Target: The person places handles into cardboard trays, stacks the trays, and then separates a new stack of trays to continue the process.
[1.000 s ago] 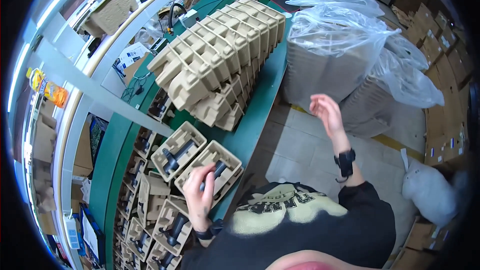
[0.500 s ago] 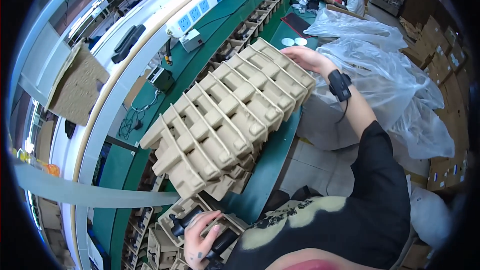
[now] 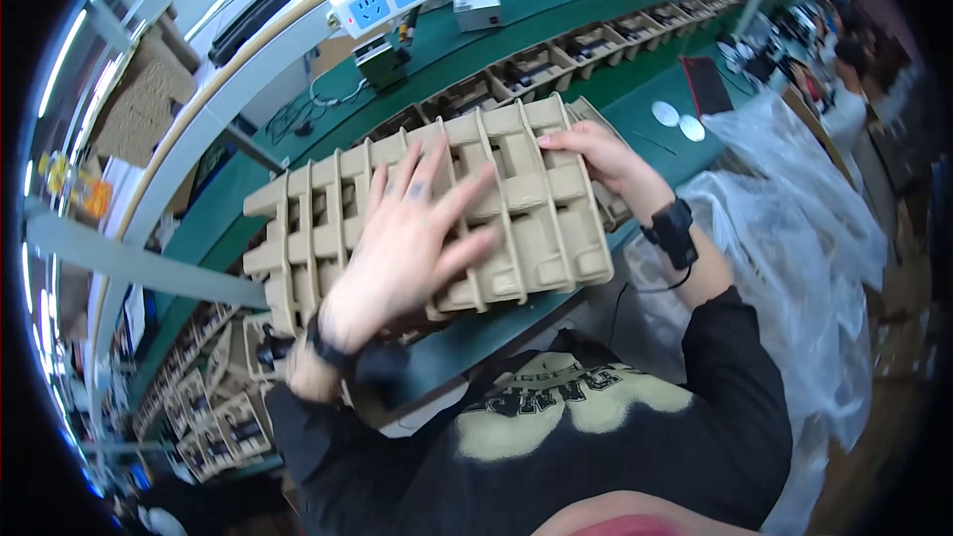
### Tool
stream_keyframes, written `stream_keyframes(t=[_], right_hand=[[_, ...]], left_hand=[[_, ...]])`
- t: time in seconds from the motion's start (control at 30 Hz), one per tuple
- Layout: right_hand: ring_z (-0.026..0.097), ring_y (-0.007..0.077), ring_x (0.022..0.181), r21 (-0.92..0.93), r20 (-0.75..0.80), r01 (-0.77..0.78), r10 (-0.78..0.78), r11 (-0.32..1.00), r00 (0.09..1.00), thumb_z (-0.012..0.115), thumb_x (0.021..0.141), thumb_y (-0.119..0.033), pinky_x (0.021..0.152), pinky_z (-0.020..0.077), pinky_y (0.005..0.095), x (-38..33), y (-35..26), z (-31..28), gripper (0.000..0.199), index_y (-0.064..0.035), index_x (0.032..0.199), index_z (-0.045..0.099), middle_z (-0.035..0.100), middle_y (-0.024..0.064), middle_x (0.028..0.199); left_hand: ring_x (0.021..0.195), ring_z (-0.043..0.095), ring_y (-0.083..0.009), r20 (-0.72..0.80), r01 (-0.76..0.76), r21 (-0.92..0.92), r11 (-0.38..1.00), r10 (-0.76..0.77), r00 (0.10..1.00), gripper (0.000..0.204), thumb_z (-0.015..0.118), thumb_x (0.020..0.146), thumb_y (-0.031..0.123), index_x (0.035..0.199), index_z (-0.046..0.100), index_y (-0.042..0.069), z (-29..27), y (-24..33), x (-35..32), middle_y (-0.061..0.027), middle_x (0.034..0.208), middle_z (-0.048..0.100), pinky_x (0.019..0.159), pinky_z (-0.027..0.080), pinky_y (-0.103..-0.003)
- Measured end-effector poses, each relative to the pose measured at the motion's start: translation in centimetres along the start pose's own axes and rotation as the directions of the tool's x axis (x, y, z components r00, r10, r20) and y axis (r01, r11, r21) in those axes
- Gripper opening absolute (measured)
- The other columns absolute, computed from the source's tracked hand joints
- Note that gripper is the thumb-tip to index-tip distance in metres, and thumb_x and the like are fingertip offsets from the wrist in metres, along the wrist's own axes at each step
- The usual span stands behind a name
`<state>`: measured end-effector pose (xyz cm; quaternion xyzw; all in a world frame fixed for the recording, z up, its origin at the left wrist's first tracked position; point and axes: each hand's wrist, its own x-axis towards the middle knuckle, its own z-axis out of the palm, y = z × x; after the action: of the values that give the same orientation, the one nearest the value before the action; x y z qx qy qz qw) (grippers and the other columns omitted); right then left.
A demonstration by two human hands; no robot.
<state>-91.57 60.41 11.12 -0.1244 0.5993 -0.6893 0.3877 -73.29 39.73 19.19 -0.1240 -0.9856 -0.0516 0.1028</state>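
Your two hands are apart: your left hand point(image 3: 407, 223) spreads over the middle of one stack of moulded trays point(image 3: 541, 203), blur hiding whether it presses; your right hand point(image 3: 611, 157) is clamped on the stack's right end, probably to keep the nested trays together. The stack lies on the green counter point(image 3: 645, 104) before you, its trays too tightly nested to count; beyond sit two white discs point(image 3: 665, 113).

The left grip point(image 3: 397, 233) is a blur over the trays point(image 3: 536, 189), covering part of them; whether it touches, I can't tell from here. The right grip point(image 3: 601, 154) has some fingers lost behind them. A dark thing point(image 3: 382, 364) by the left wrist point(image 3: 331, 337) is smeared, the far workers point(image 3: 844, 111) indistinct.
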Motion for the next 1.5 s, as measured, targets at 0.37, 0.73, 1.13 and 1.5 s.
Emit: stream_keyframes(t=[0.37,0.73,1.13,1.5], right_hand=[[0.064,0.0279,0.105,0.406,-0.094,0.330,-0.321,0.852,0.943,0.050,0.091,-0.024,0.091,0.0528,0.0411,-6.3,-3.0,-14.0,0.045,0.0028,0.127,0.051,0.061,0.0156,0.122],[0.059,0.0221,0.094,-0.306,0.789,0.772,-0.602,-0.557,-0.122,0.061,0.058,-0.016,0.086,0.0502,0.0386,-12.9,-7.3,1.6,0.015,-0.0098,0.072,0.059,0.061,0.0051,0.083],[0.056,0.0214,0.099,0.172,0.746,0.924,-0.567,-0.342,-0.349,0.068,0.069,-0.010,0.099,0.0440,0.0460,-11.0,-0.9,16.1,0.024,-0.0112,0.092,0.066,0.060,0.0049,0.098],[0.057,0.0225,0.109,0.021,0.888,0.350,-0.179,0.936,0.424,0.065,0.081,-0.010,0.090,0.0495,0.0424,-9.2,9.5,27.5,0.040,-0.0030,0.120,0.060,0.059,0.0121,0.116]], left_hand=[[0.142,0.022,-0.0392,0.101,0.161,0.105,0.981,-0.172,0.980,0.064,0.051,0.089,0.057,0.144,0.041,0.025,2.8,0.0,4.9,-0.0180,0.153,0.028,0.109,0.013,-0.067],[0.141,0.026,-0.0306,-0.445,-0.270,-0.881,0.388,-0.488,0.751,0.116,0.074,0.070,0.059,0.150,0.013,0.002,0.8,13.4,-5.4,-0.0153,0.153,0.026,0.115,0.022,-0.045],[0.138,0.033,-0.0257,-0.214,-0.704,-0.702,0.107,-0.975,0.065,0.067,0.057,0.093,0.041,0.147,0.030,0.011,16.1,14.1,-26.1,-0.0116,0.147,0.037,0.114,0.030,-0.047],[0.134,0.038,-0.0257,-0.354,-0.620,-0.630,0.467,-0.884,-0.306,0.067,0.063,0.088,0.043,0.144,0.036,0.018,10.0,13.4,-36.3,-0.0072,0.149,0.037,0.109,0.037,-0.045]])
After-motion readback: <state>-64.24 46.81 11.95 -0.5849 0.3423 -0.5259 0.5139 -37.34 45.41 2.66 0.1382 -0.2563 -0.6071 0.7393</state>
